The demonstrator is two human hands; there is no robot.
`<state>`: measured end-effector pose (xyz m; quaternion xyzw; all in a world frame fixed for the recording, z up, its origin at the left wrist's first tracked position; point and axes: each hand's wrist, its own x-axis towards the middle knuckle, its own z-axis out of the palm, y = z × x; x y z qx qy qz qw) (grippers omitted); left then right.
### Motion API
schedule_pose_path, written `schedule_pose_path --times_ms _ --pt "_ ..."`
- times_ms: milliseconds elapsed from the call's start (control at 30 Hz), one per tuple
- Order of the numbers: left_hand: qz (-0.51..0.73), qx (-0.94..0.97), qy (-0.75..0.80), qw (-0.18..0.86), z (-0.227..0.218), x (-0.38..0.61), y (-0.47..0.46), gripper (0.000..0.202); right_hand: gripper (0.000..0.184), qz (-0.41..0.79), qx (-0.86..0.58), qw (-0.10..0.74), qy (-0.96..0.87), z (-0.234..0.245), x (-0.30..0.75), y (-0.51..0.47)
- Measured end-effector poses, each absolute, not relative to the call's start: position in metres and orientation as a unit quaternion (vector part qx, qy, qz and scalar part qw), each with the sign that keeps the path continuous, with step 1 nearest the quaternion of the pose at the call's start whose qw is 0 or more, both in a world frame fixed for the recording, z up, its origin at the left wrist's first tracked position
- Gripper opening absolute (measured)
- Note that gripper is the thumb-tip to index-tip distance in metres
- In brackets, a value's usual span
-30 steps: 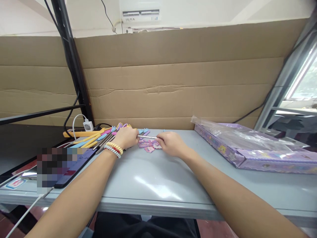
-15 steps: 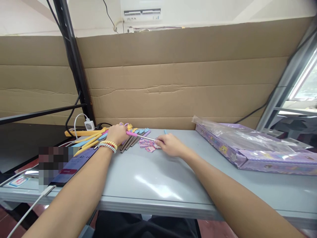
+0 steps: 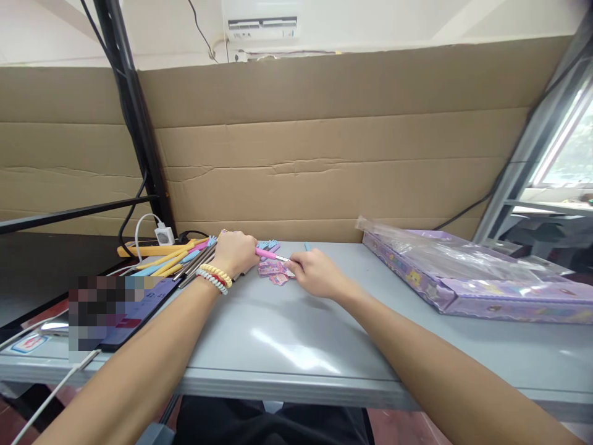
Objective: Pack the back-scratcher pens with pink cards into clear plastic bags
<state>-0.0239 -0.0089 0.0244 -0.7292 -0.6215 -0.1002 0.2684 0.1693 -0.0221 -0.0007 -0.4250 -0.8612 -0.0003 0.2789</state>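
Observation:
Between my two hands stretches a back scratcher with a pink handle [image 3: 265, 253] and a thin silver rod. My left hand [image 3: 236, 252], wearing coiled yellow, red and white bands at the wrist, is closed round its pink part. My right hand [image 3: 315, 272] is closed on the silver end, its tip hidden in the fingers. Pink and purple printed pieces [image 3: 274, 270] lie on the table beneath the rod. More back scratchers with metal rods [image 3: 199, 264] and blue claw ends lie under and beside my left hand, partly hidden by it.
Yellow and blue sticks [image 3: 172, 264] lie at the left by a phone [image 3: 139, 312] and a white charger [image 3: 164, 235]. A purple box [image 3: 504, 300] with clear plastic stands on the right of the grey table [image 3: 296, 334]. Cardboard [image 3: 324, 148] walls the back.
My left hand has moved right with the pink handle, towards my right hand. Less of the silver rod shows between them. More metal rods are uncovered left of my left hand.

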Motion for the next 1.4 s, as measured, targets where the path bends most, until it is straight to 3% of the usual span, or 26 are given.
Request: schedule_pose_path --times_ms 300,600,1167,1300,1400 --pt "-0.1 -0.786 -0.552 0.26 0.013 -0.016 -0.004 0.031 0.028 -0.002 -0.409 0.261 -0.874 -0.007 0.176 -0.008" --pt "-0.115 -0.753 -0.603 0.236 0.009 -0.042 0.008 0.028 0.03 -0.015 -0.425 0.245 -0.871 -0.007 0.176 -0.009" --pt "-0.083 -0.755 -0.592 0.271 0.023 -0.022 -0.009 0.029 0.032 -0.144 -0.445 0.219 -0.856 0.0 0.168 -0.025" --pt "-0.08 -0.794 -0.54 0.267 0.012 -0.005 -0.011 0.029 0.03 -0.114 -0.414 0.239 -0.871 -0.004 0.169 -0.018" --pt "-0.097 -0.834 -0.479 0.255 0.005 0.002 -0.011 0.025 0.017 -0.045 -0.383 0.281 -0.879 -0.008 0.173 -0.01"
